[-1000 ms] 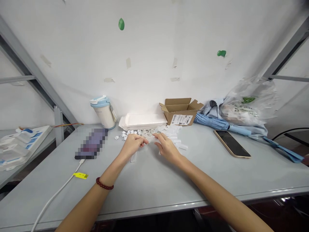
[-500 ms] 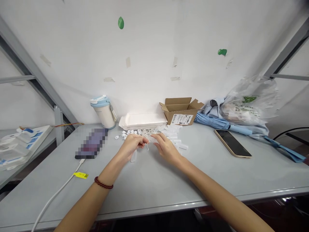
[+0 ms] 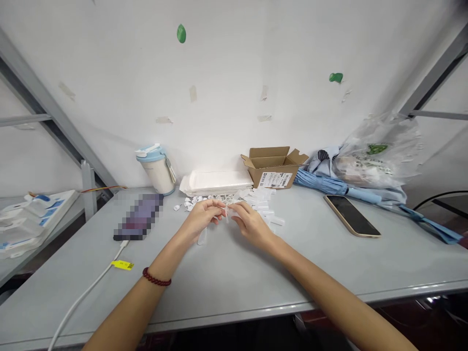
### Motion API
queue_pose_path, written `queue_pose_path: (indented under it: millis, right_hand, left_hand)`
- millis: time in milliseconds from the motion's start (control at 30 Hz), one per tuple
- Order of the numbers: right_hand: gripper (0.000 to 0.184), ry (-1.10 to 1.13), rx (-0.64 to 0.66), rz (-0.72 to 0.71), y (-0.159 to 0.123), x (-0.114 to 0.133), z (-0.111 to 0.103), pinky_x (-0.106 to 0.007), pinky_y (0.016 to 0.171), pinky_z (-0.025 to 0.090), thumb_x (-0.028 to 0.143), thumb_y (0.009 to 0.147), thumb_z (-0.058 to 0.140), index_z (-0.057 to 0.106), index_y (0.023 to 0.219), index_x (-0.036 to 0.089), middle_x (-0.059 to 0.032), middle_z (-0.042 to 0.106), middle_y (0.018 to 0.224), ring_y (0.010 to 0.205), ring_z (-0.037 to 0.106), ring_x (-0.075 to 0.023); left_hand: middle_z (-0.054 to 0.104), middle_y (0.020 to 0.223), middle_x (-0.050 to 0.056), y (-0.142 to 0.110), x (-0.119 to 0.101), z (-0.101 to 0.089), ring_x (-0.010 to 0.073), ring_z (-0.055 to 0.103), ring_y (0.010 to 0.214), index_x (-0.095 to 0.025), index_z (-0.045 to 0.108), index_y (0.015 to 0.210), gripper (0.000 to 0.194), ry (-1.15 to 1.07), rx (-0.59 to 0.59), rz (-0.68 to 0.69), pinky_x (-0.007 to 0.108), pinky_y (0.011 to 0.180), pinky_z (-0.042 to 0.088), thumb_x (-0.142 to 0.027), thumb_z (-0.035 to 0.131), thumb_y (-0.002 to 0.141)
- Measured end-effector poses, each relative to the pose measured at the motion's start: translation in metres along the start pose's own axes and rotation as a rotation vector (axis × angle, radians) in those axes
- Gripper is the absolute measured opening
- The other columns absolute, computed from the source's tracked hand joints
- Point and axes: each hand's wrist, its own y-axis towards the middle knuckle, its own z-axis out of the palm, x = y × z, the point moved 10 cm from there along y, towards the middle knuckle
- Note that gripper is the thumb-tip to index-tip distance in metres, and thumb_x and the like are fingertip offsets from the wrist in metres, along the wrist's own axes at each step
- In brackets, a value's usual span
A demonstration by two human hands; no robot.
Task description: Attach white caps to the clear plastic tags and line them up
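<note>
My left hand (image 3: 204, 218) is closed, its thumb and fingers pinching a thin white strip (image 3: 227, 215) that hangs upright between my hands. My right hand (image 3: 252, 223) meets it from the other side, fingertips curled against the strip's upper end. A clear plastic piece (image 3: 202, 237) lies on the table under my left palm. Behind my left fingers sit several small white pieces (image 3: 190, 202). Clear plastic pieces (image 3: 266, 204) are spread in a loose pile behind my right hand. The exact kind of these small parts is too fine to make out.
A stack of white trays (image 3: 219, 183) and an open cardboard box (image 3: 272, 170) stand by the wall. A cup (image 3: 157, 170) and a phone (image 3: 141, 217) with a cable are on the left. Right are another phone (image 3: 351, 215), a blue folded umbrella (image 3: 321, 183) and a plastic bag (image 3: 380, 156).
The fingertips of both hands have come closer together around the white strip, which now hangs straighter. The left fingers have shifted slightly; the things on the table stay put.
</note>
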Motion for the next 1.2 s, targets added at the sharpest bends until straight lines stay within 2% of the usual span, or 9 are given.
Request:
queue_pose_path:
  millis: [100,233,433,700,833,1000,1200]
  right_hand:
    - [0.031,0.075,-0.037,0.046,0.001,-0.004,-0.003,-0.036,0.077,0.050,0.010,0.086,0.045,0.052,0.114,0.021,-0.0105,0.059,0.100,0.090,0.058,-0.0206]
    - [0.025,0.197,-0.083,0.166,0.002,-0.015,-0.009,-0.033,0.075,0.049,0.013,0.083,0.050,0.056,0.106,0.019,-0.0082,0.063,0.096,0.084,0.058,-0.0178]
    - [0.023,0.372,-0.046,0.350,0.001,-0.025,-0.006,-0.029,0.071,0.049,0.017,0.081,0.052,0.059,0.102,0.019,-0.0073,0.065,0.100,0.087,0.059,-0.0165]
    - [0.024,0.498,-0.043,0.419,-0.002,-0.033,0.003,-0.031,0.070,0.049,0.018,0.078,0.053,0.060,0.101,0.018,-0.0072,0.064,0.096,0.087,0.059,-0.0176]
    - [0.030,0.568,-0.048,0.431,-0.003,-0.035,0.006,-0.031,0.069,0.049,0.021,0.079,0.053,0.058,0.108,0.019,-0.0057,0.063,0.091,0.083,0.059,-0.0169]
    - [0.025,0.706,-0.044,0.514,-0.005,-0.042,0.012,-0.030,0.063,0.049,0.025,0.076,0.056,0.060,0.099,0.016,-0.0052,0.063,0.084,0.069,0.058,-0.0147]
    - [0.023,0.931,-0.029,0.579,-0.004,-0.041,0.016,-0.029,0.065,0.049,0.032,0.073,0.061,0.063,0.090,0.017,-0.0041,0.065,0.080,0.076,0.060,-0.0166]
  left_hand:
    - [0.066,0.075,0.004,0.002,-0.002,0.000,0.0145,0.057,0.069,-0.016,0.063,0.087,0.024,0.033,0.002,0.058,0.025,0.061,0.043,-0.029,0.061,0.067]
    - [0.067,0.079,0.005,0.003,-0.006,-0.002,0.0162,0.058,0.072,-0.016,0.065,0.084,0.027,0.105,-0.043,0.127,0.026,0.060,0.044,-0.037,0.064,0.068]
    - [0.067,0.078,0.005,-0.001,-0.014,-0.001,0.0161,0.058,0.070,-0.016,0.067,0.080,0.028,0.152,-0.069,0.170,0.026,0.059,0.044,-0.041,0.064,0.069]
    - [0.065,0.071,0.003,0.002,-0.011,-0.003,0.0148,0.056,0.067,-0.016,0.068,0.076,0.025,0.174,-0.090,0.173,0.024,0.056,0.044,-0.038,0.067,0.066]
    - [0.066,0.071,0.003,0.000,-0.014,-0.002,0.0157,0.058,0.068,-0.016,0.067,0.076,0.023,0.225,-0.110,0.201,0.025,0.058,0.045,-0.038,0.064,0.069]
    - [0.068,0.072,0.002,-0.008,-0.029,0.000,0.0161,0.060,0.069,-0.018,0.067,0.073,0.019,0.421,-0.168,0.348,0.027,0.066,0.046,-0.033,0.056,0.077]
    - [0.068,0.088,0.004,-0.022,-0.049,0.005,0.0166,0.060,0.077,-0.019,0.065,0.086,0.015,0.638,-0.258,0.608,0.027,0.063,0.047,-0.022,0.051,0.081]
